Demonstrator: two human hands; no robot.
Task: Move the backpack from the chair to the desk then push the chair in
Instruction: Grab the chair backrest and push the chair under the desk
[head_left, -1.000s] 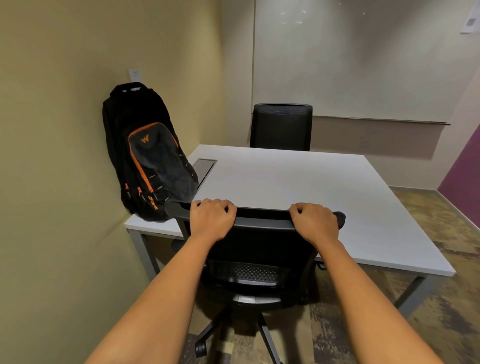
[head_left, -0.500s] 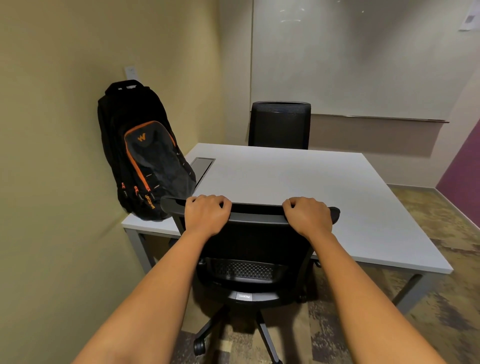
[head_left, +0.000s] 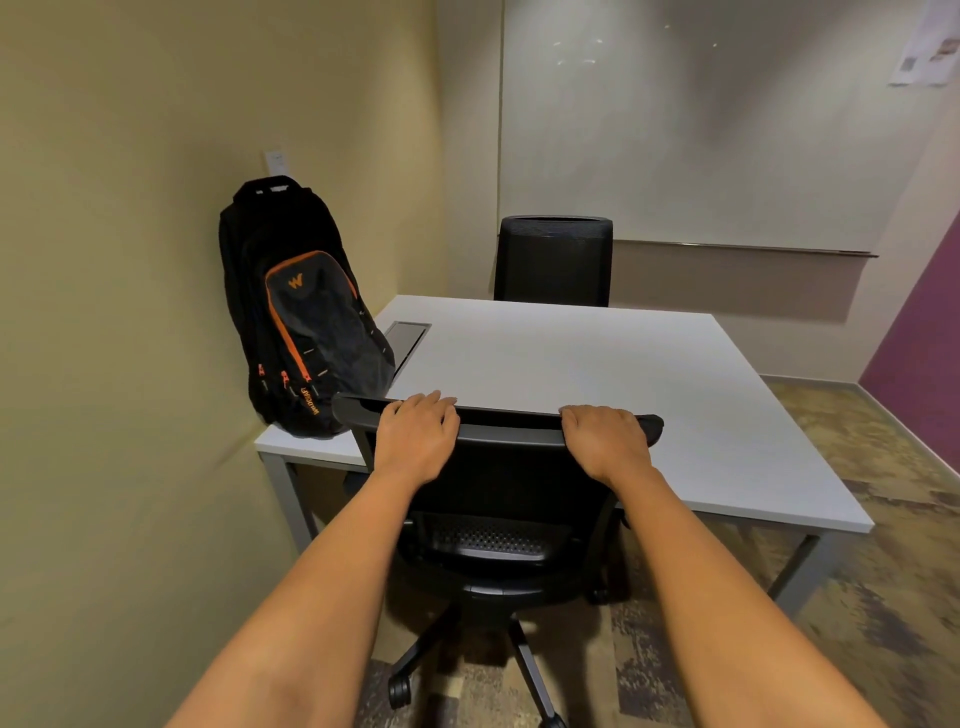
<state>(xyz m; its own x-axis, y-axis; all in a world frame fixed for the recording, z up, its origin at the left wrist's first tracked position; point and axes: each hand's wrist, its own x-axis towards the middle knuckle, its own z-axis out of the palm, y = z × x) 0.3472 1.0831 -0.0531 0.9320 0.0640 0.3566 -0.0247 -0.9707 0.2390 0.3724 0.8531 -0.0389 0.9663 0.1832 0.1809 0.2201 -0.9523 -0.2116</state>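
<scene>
The desk (head_left: 597, 374), a broad square slab with a smooth pale top on grey metal legs, is the landmark here; its left edge sits against a matte yellow wall (head_left: 130, 312). At the desk's near edge stands the chair (head_left: 498, 509), black, with a curved plastic top rail, a perforated panel low on its back and a wheeled star base on mottled carpet; its seat looks tucked partly under the desk already. On the desk's near left corner the backpack (head_left: 306, 322) stands upright and leans on the wall, soft black fabric with orange piping, so the first step looks done and the push-in is the step in hand. The left hand (head_left: 415, 436) lies over the chair's rail with its fingers loosened and half spread, while the right hand (head_left: 605, 441) curls over the rail, knuckles up. What remains, I judge, is a short straight push, if any, then letting go. A second black chair (head_left: 553, 262) sits at the desk's far side.
</scene>
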